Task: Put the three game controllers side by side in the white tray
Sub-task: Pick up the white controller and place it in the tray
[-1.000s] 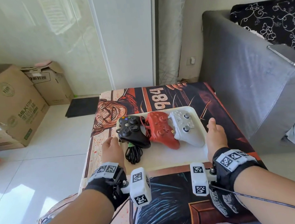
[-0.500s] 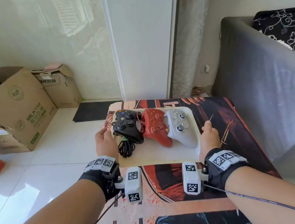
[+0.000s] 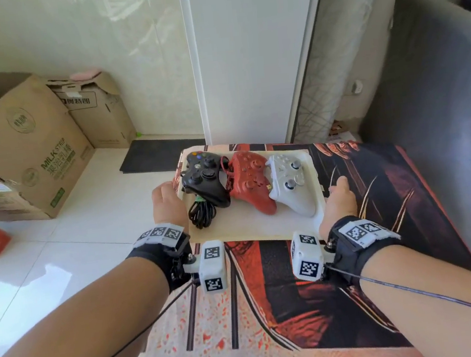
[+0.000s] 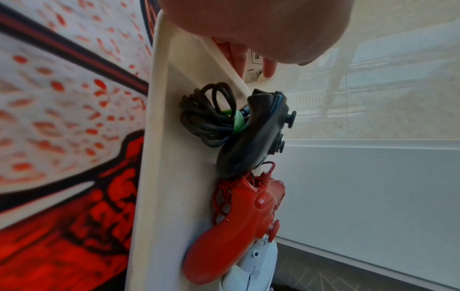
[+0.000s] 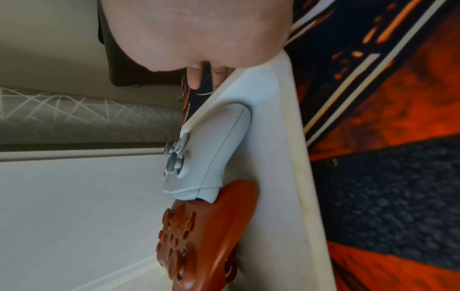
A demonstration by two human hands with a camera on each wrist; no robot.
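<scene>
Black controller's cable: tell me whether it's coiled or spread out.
Coiled. The black cable lies bundled in the white tray beside the black controller, bound by a green tie.

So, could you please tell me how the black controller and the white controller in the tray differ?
The black controller lies at the left end of the row in the white tray, nearest the left hand; the white controller lies at the right end, nearest the right hand. The black one has a bundled cable beside it; no cable shows on the white one. Both lie face up, flanking the red controller.
</scene>
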